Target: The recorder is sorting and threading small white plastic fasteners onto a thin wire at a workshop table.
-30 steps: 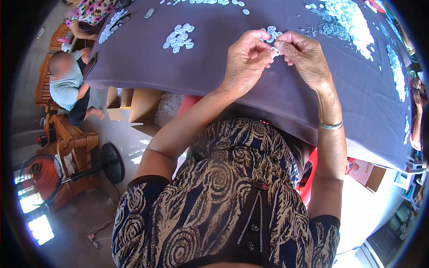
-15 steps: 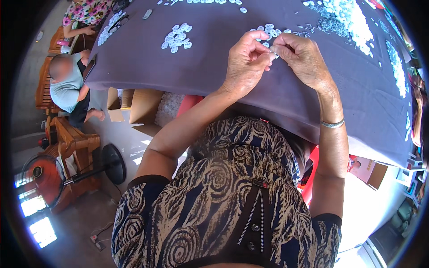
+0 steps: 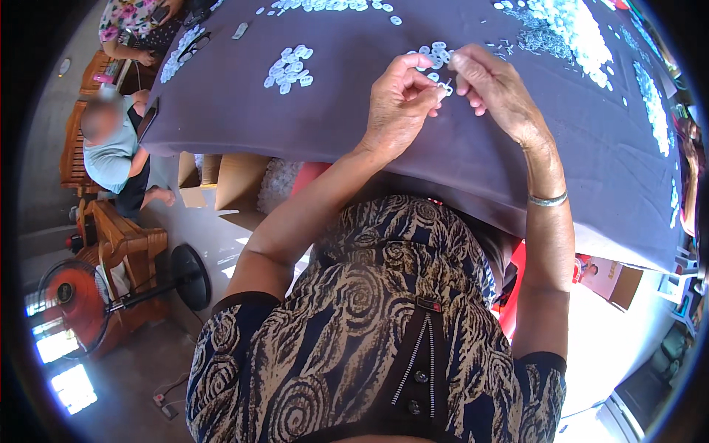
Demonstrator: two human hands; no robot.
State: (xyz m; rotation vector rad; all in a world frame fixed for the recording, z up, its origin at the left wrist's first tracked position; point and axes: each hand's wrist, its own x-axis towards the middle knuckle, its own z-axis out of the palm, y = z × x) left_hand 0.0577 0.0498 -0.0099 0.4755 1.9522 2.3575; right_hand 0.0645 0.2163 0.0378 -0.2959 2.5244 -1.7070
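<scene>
My left hand [image 3: 402, 103] is raised over the near part of the cloth-covered table, its thumb and forefinger closed on a small white plastic clip [image 3: 444, 89]. A thin pin-like part stands up from the clip. Just to its right is my right hand [image 3: 496, 92], apart from the clip, with thumb and forefinger drawn together and the other fingers curled. Whatever lies between those fingertips, if anything, is too small to make out. Beyond my hands lies a small pile of white oval plastic pieces [image 3: 437, 53], partly covered by them.
Another pile of white pieces [image 3: 289, 70] lies left of my hands. Small grey metal pins [image 3: 543, 38] and a large white heap [image 3: 572, 40] are at the far right. A person in light blue [image 3: 111, 151] sits left, near a standing fan [image 3: 70, 295]. Cardboard boxes [image 3: 242, 181] stand below the table edge.
My right hand has drawn away from the left, up and to the right. The white clip stays in my left fingers and now shows more plainly.
</scene>
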